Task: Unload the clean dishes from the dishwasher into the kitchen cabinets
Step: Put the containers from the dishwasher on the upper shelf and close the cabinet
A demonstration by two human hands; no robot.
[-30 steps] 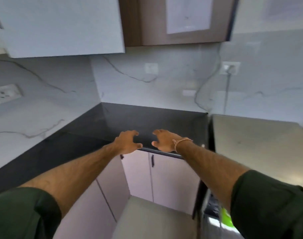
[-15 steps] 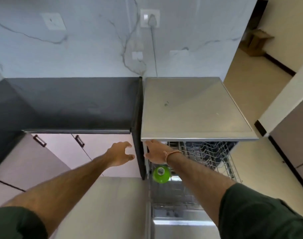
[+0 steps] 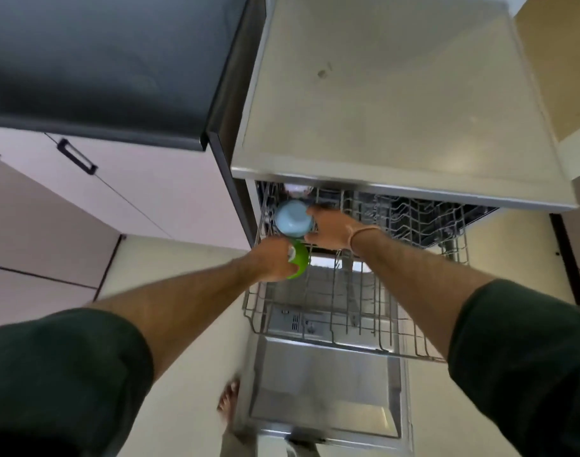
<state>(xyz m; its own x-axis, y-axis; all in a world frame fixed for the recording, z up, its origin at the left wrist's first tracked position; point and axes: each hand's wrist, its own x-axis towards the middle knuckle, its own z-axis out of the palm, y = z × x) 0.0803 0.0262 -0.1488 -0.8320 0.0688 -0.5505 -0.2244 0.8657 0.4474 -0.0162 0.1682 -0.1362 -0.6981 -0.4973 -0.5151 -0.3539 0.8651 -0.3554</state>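
The dishwasher's upper wire rack [image 3: 364,308] is pulled out under its steel top [image 3: 397,110]. A light blue cup [image 3: 292,218] lies upside down at the rack's far left corner, and my right hand [image 3: 335,227] has its fingers around the cup's right side. Just in front of it a green cup [image 3: 300,258] sits in the rack, with my left hand [image 3: 272,260] closed on its left side. A pale dish [image 3: 295,191] shows dimly further back under the top.
The open dishwasher door [image 3: 325,390] lies flat below the rack. A dark countertop [image 3: 100,61] and pale lower cabinets with black handles [image 3: 77,156] stand to the left. My bare foot [image 3: 229,400] is beside the door on the cream floor.
My view has tilted down from the counter to the dishwasher. Both hands dropped from the counter edge into the upper rack; the left took the green cup, the right reached the blue cup.
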